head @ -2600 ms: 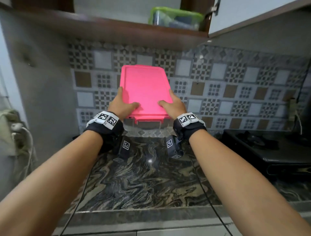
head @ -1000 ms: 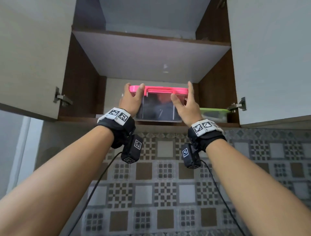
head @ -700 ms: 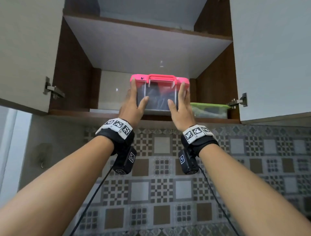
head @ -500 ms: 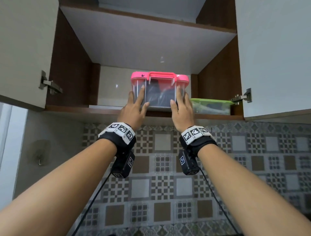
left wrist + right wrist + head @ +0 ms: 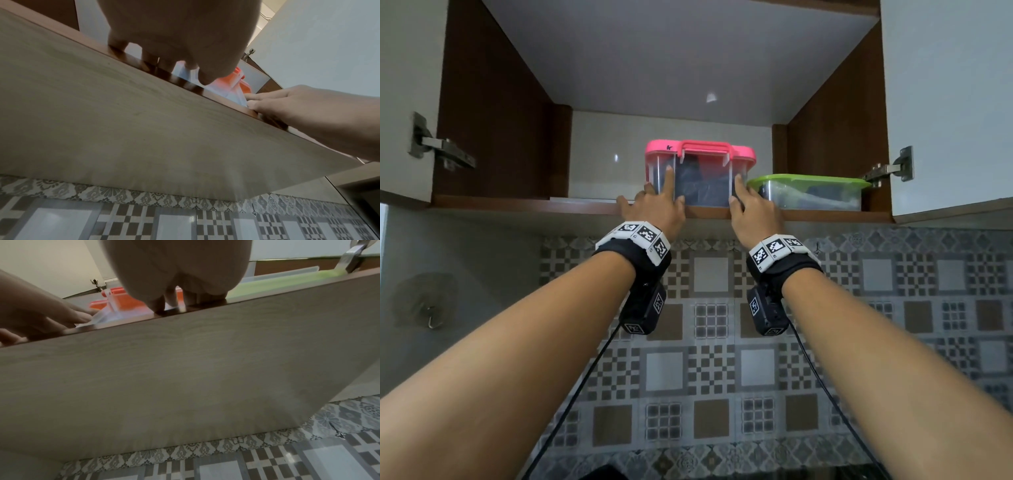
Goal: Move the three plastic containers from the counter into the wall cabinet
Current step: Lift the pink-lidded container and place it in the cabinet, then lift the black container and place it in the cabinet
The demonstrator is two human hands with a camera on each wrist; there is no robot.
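Observation:
A clear container with a pink lid (image 5: pixel 700 174) stands on the lower shelf (image 5: pixel 517 204) of the open wall cabinet, close to the front edge. Touching its right side is a flatter container with a green lid (image 5: pixel 808 192). My left hand (image 5: pixel 657 205) lies at the shelf edge with its index finger straight up against the pink container's front left. My right hand (image 5: pixel 751 209) touches the front right corner with straight fingers. The wrist views show the pink container (image 5: pixel 236 82) (image 5: pixel 123 305) and green lid (image 5: pixel 277 283) beyond the fingers. A third container is not in view.
Both cabinet doors stand open, the left door (image 5: pixel 404 85) and the right door (image 5: pixel 945 102), with hinges jutting inward. The shelf left of the pink container is bare. An upper shelf board (image 5: pixel 671 51) roofs the space. Patterned wall tiles (image 5: pixel 722 342) run below.
The pink container went from above the counter up onto the cabinet shelf. My hands slid off its sides down to its front face, and it now sits beside the green-lidded one.

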